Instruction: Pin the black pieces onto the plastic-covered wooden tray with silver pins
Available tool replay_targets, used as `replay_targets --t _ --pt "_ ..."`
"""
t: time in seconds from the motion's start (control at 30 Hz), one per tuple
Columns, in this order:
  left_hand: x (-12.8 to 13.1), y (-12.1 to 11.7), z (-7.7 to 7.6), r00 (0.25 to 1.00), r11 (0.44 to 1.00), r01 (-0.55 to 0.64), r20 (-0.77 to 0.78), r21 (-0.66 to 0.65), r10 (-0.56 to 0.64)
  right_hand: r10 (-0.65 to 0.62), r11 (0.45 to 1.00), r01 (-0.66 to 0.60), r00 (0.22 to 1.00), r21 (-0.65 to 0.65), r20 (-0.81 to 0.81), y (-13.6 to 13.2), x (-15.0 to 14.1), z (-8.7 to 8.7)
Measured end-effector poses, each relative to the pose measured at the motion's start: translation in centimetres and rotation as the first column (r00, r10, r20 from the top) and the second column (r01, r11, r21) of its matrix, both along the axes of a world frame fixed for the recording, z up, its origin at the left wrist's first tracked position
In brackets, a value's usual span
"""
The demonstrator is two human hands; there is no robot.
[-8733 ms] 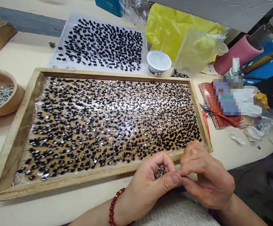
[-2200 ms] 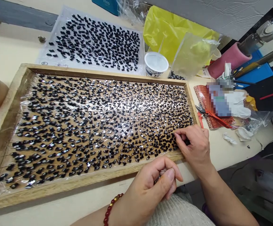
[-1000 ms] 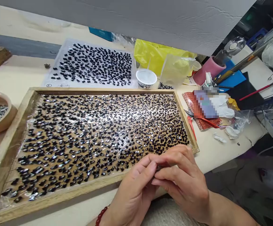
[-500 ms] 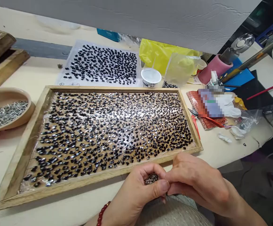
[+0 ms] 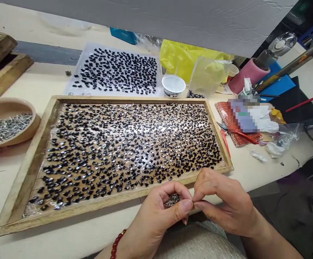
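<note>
Curled into a cup, my left hand (image 5: pixel 169 208) holds a cluster of small silvery metal pins (image 5: pixel 172 200), with thumb and forefinger pinched together at the front. My right hand (image 5: pixel 223 205) meets those fingertips in its own pinch; whatever lies between the fingers is too small to make out. Both hands are just off the near right edge of a wooden frame tray (image 5: pixel 72 214). Many small shiny black pieces (image 5: pixel 97 154) cover the clear film inside the tray, and thin pins stick out of some at its left side.
A beige bowl (image 5: pixel 24 104) of similar metal pins stands at left. Behind the tray are a white board (image 5: pixel 77 77) bearing black pieces, a white cup (image 5: pixel 173 84) and a yellow bag (image 5: pixel 178 55). Red-handled pliers (image 5: pixel 225 142) lie at right, near a red patterned packet (image 5: pixel 221 108).
My right hand has shifted slightly up, its thumb and forefinger now more visibly pinched at the left fingertips. My left hand still cups the pins. The view has moved slightly.
</note>
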State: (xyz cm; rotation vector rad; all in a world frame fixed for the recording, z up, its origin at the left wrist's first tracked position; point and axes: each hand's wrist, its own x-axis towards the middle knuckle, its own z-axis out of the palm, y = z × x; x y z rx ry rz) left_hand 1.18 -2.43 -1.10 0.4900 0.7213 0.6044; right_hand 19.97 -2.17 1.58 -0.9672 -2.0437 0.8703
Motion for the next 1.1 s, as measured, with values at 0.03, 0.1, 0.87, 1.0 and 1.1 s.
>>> replay_targets --t 0.03,0.1,0.87,1.0,1.1 --pt "0.0 0.0 0.0 1.0 1.0 0.001 -0.003 0.006 -0.001 -0.003 1.0 0.002 1.0 -0.006 -0.003 -0.1 0.0 0.0" --pt "0.1 -0.1 -0.1 1.0 1.0 0.002 0.007 0.011 -0.002 -0.012 1.0 0.012 1.0 -0.009 0.0 -0.3 0.1 -0.1" --pt "-0.1 -0.2 -0.9 0.995 0.997 -0.074 0.071 0.037 0.072 -0.615 0.781 0.378 0.599 0.496 0.512 4.4 5.1 -4.8" --pt "-0.2 -0.2 -1.2 0.996 0.998 -0.057 0.067 0.014 0.056 -0.605 0.788 0.371 0.614 0.491 0.508 4.5 5.1 -4.8" --pt "-0.2 -0.2 -1.4 0.995 0.999 -0.039 0.089 -0.007 0.039 -0.6 0.791 0.366 0.621 0.49 0.505 4.5 5.1 -4.8"
